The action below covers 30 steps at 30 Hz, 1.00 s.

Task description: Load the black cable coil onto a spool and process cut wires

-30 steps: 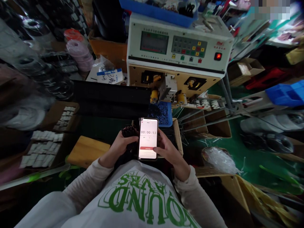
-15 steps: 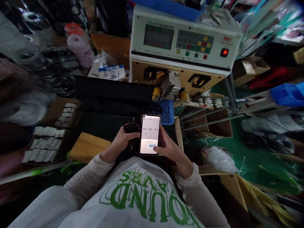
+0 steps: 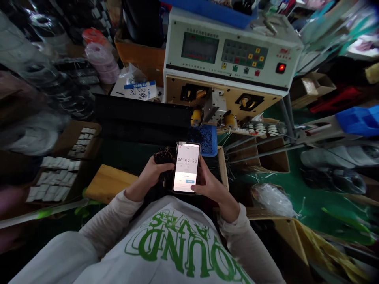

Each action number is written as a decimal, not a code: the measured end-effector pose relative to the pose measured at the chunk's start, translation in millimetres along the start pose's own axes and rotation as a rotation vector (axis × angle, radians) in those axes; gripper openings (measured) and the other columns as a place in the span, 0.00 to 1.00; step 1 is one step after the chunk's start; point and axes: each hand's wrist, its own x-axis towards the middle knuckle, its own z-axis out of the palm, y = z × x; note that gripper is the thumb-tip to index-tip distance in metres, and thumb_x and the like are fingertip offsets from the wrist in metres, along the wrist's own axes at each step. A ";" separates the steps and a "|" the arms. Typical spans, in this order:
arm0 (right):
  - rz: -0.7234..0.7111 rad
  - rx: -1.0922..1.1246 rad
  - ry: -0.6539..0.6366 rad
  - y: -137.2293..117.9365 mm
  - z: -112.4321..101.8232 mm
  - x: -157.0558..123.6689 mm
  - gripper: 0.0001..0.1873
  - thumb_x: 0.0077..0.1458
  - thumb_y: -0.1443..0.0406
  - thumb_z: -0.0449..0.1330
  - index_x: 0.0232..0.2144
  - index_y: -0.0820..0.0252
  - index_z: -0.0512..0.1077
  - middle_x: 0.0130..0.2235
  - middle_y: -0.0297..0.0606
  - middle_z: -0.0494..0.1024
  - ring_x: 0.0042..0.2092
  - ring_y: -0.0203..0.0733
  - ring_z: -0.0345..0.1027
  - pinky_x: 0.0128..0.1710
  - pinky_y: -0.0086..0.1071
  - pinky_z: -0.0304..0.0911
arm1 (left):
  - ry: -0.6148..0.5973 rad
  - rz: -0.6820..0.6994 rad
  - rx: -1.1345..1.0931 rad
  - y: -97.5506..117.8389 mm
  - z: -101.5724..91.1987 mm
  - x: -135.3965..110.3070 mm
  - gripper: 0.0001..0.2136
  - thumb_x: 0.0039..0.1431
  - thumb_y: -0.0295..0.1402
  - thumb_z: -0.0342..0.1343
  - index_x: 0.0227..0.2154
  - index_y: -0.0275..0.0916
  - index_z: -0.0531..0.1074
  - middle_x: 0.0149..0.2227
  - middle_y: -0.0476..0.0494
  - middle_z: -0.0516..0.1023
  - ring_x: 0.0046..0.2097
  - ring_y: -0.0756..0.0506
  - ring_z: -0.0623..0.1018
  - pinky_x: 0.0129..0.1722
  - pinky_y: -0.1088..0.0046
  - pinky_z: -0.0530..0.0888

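In front of my chest a smartphone (image 3: 187,167) stands upright, its lit screen reading 00:00:53 above a blue button. My right hand (image 3: 211,182) is closed round the phone's right side, the thumb over the lower right of the screen. Closed too, my left hand (image 3: 153,173) grips a bundle of dark wires (image 3: 163,156) with small coppery ends. Its thumb points at the phone's left edge; whether it touches the phone I cannot tell. The fingers beneath the bundle and behind the phone are mostly hidden.
A wire-processing machine (image 3: 231,51) with a screen, keypad and lit red switch stands ahead. Below it sits a blue tray (image 3: 213,146) of small dark bits. A wooden block (image 3: 111,183) and boxed white pieces (image 3: 56,179) lie left; a cardboard box (image 3: 275,157) stands right.
The view has shifted slightly, so the machine appears a little lower and further right. My hands keep their holds, and the displayed time is the same.
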 end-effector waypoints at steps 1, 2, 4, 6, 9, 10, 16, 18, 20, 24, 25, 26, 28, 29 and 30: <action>0.001 0.006 0.003 0.0 0.5 0.2 0.66 0.45 0.58 0.71 0.68 0.47 0.26 0.66 0.45 0.59 0.63 0.54 0.59 0.59 0.50 0.60 | -0.003 0.005 0.001 0.2 -0.2 0.3 0.11 0.37 0.28 0.69 0.28 0.35 0.79 0.26 0.47 0.80 0.28 0.46 0.77 0.33 0.70 0.73; 0.002 0.012 0.008 0.1 1.2 0.3 0.67 0.45 0.58 0.71 0.68 0.47 0.25 0.66 0.45 0.58 0.63 0.55 0.59 0.58 0.50 0.61 | -0.005 0.011 0.003 0.3 -0.4 0.6 0.11 0.37 0.28 0.69 0.28 0.35 0.79 0.26 0.47 0.80 0.28 0.46 0.77 0.33 0.70 0.74; -0.002 0.021 0.021 0.5 2.9 0.5 0.68 0.43 0.58 0.72 0.68 0.47 0.25 0.66 0.46 0.57 0.63 0.55 0.59 0.57 0.50 0.63 | -0.006 0.016 0.005 0.6 -0.8 1.4 0.12 0.37 0.28 0.69 0.29 0.35 0.79 0.27 0.47 0.80 0.29 0.46 0.77 0.34 0.71 0.74; -0.021 0.026 0.040 1.2 4.8 0.7 0.69 0.42 0.60 0.73 0.68 0.48 0.27 0.66 0.48 0.57 0.63 0.54 0.58 0.58 0.50 0.62 | -0.006 0.020 0.006 1.1 -1.0 2.3 0.12 0.37 0.28 0.69 0.30 0.34 0.80 0.28 0.46 0.81 0.30 0.46 0.78 0.34 0.71 0.74; -0.015 0.017 0.062 2.6 6.8 0.8 0.68 0.39 0.61 0.74 0.68 0.50 0.31 0.66 0.50 0.57 0.63 0.54 0.58 0.58 0.50 0.61 | -0.003 0.029 0.011 2.3 -1.0 3.4 0.13 0.37 0.28 0.69 0.30 0.34 0.80 0.29 0.45 0.81 0.31 0.46 0.78 0.34 0.71 0.74; -0.004 0.013 0.066 3.2 6.9 0.7 0.68 0.39 0.61 0.75 0.67 0.49 0.31 0.66 0.50 0.57 0.63 0.54 0.59 0.58 0.50 0.62 | -0.002 0.032 0.013 2.7 -1.0 3.7 0.13 0.37 0.29 0.69 0.30 0.34 0.80 0.30 0.45 0.82 0.31 0.45 0.78 0.34 0.71 0.74; -0.029 -0.075 0.021 5.9 5.2 -0.3 0.71 0.41 0.60 0.74 0.67 0.47 0.24 0.67 0.50 0.54 0.64 0.53 0.56 0.60 0.51 0.58 | 0.003 0.030 0.008 2.8 -1.5 4.7 0.11 0.38 0.28 0.69 0.29 0.35 0.79 0.28 0.46 0.81 0.30 0.45 0.78 0.33 0.71 0.74; -0.051 -0.161 0.015 5.5 5.0 0.0 0.72 0.42 0.60 0.73 0.67 0.48 0.21 0.68 0.49 0.52 0.65 0.52 0.54 0.62 0.52 0.55 | 0.014 0.026 0.007 2.3 -1.5 4.9 0.11 0.37 0.28 0.69 0.28 0.35 0.79 0.27 0.46 0.81 0.29 0.45 0.78 0.33 0.71 0.73; -0.082 -0.244 0.022 4.9 5.4 0.8 0.72 0.43 0.60 0.73 0.67 0.48 0.19 0.69 0.49 0.49 0.67 0.52 0.51 0.63 0.52 0.51 | 0.023 0.021 0.004 2.0 -1.2 5.1 0.11 0.37 0.28 0.69 0.28 0.35 0.79 0.27 0.46 0.81 0.29 0.45 0.78 0.32 0.71 0.73; -0.133 -0.344 0.051 4.9 7.1 2.8 0.71 0.44 0.59 0.72 0.67 0.50 0.20 0.69 0.49 0.49 0.68 0.52 0.48 0.65 0.51 0.47 | 0.034 0.026 0.003 2.0 -0.7 5.4 0.12 0.36 0.28 0.69 0.28 0.35 0.79 0.26 0.46 0.80 0.28 0.46 0.77 0.31 0.71 0.73; -0.140 -0.347 0.059 5.2 7.4 3.1 0.70 0.44 0.59 0.72 0.67 0.50 0.21 0.69 0.48 0.49 0.68 0.52 0.49 0.65 0.50 0.47 | 0.035 0.028 0.003 2.2 -0.6 5.4 0.12 0.36 0.28 0.69 0.28 0.35 0.79 0.26 0.46 0.80 0.28 0.46 0.77 0.31 0.72 0.73; -0.143 -0.343 0.067 5.6 7.6 3.2 0.69 0.45 0.59 0.71 0.67 0.51 0.21 0.69 0.48 0.51 0.67 0.51 0.49 0.65 0.50 0.47 | 0.037 0.031 0.001 2.5 -0.6 5.5 0.12 0.36 0.28 0.69 0.28 0.35 0.79 0.26 0.46 0.80 0.28 0.46 0.77 0.31 0.72 0.73; -0.130 -0.327 0.094 6.5 7.9 3.1 0.66 0.48 0.59 0.70 0.68 0.52 0.22 0.68 0.48 0.53 0.67 0.51 0.52 0.65 0.50 0.49 | 0.036 0.034 -0.003 3.2 -0.4 5.4 0.11 0.36 0.28 0.69 0.28 0.35 0.79 0.26 0.46 0.80 0.28 0.46 0.77 0.31 0.72 0.73; -0.116 -0.315 0.113 6.8 8.1 3.0 0.64 0.49 0.58 0.69 0.68 0.53 0.23 0.67 0.49 0.55 0.66 0.51 0.53 0.65 0.50 0.50 | 0.035 0.035 -0.004 3.8 -0.2 5.3 0.11 0.36 0.28 0.69 0.28 0.35 0.79 0.27 0.46 0.81 0.29 0.46 0.77 0.31 0.72 0.73; -0.102 -0.298 0.131 6.9 8.4 2.9 0.62 0.51 0.58 0.68 0.68 0.53 0.24 0.66 0.49 0.56 0.65 0.51 0.54 0.64 0.50 0.51 | 0.033 0.037 -0.004 4.3 0.2 5.1 0.11 0.37 0.28 0.69 0.29 0.35 0.79 0.27 0.47 0.81 0.29 0.46 0.77 0.31 0.72 0.73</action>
